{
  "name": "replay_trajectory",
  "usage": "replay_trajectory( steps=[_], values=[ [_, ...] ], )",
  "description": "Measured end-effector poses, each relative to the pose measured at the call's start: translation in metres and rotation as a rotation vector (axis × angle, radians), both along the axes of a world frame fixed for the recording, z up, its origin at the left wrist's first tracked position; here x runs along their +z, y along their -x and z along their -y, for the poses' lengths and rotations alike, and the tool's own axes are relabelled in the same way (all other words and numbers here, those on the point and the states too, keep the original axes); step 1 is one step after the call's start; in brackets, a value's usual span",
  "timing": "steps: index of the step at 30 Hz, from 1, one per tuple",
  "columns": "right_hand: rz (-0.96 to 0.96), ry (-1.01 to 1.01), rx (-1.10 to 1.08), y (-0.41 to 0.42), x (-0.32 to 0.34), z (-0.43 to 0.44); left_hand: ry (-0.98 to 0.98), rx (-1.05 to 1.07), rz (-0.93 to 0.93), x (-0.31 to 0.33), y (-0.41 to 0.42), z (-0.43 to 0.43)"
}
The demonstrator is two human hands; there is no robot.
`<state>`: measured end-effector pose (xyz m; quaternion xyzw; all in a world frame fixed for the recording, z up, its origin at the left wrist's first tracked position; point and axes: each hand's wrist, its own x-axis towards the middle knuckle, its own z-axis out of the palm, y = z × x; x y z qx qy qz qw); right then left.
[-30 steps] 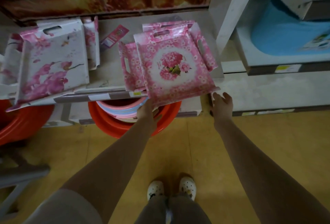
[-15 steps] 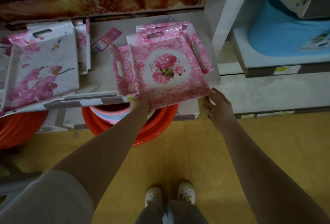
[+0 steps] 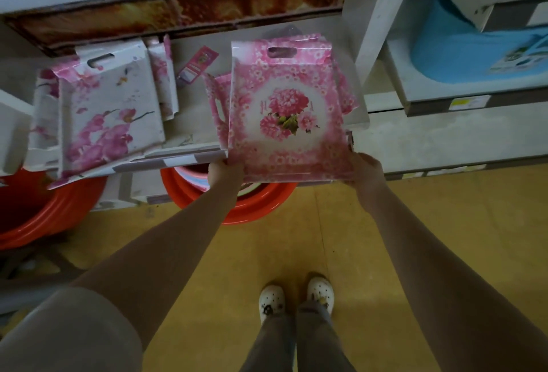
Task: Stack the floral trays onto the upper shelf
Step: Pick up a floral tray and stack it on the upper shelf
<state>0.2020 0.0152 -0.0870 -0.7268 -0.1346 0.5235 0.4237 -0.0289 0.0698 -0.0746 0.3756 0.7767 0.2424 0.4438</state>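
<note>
Clasped at near corners by left grip (image 3: 225, 171) and right grip (image 3: 366, 172): floral tray (image 3: 284, 110), straight ahead; long axis running away over shelf (image 3: 194, 122); equally near both.

Grey sleeve (image 3: 68, 330), grey trousers (image 3: 296, 339), white clogs (image 3: 271, 302)

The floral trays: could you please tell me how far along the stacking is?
Done: white blossom trays and some pink trays lie on the shelf. In hand: the left hand and right hand grip the near corners of a pink floral tray over that pile. Left: setting it down and letting go.
</note>
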Motion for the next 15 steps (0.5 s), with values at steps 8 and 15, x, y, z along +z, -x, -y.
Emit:
replay_trajectory(
  steps=[8, 15],
  values=[
    [0.386, 0.077, 0.299, 0.042, 0.036, 0.034, 0.065, -0.188, 0.092, 0.027, 0.043, 0.033],
    [0.642, 0.108, 0.341, 0.063, 0.075, 0.078, 0.173, -0.403, 0.202, 0.052, 0.068, 0.060]
  ],
)
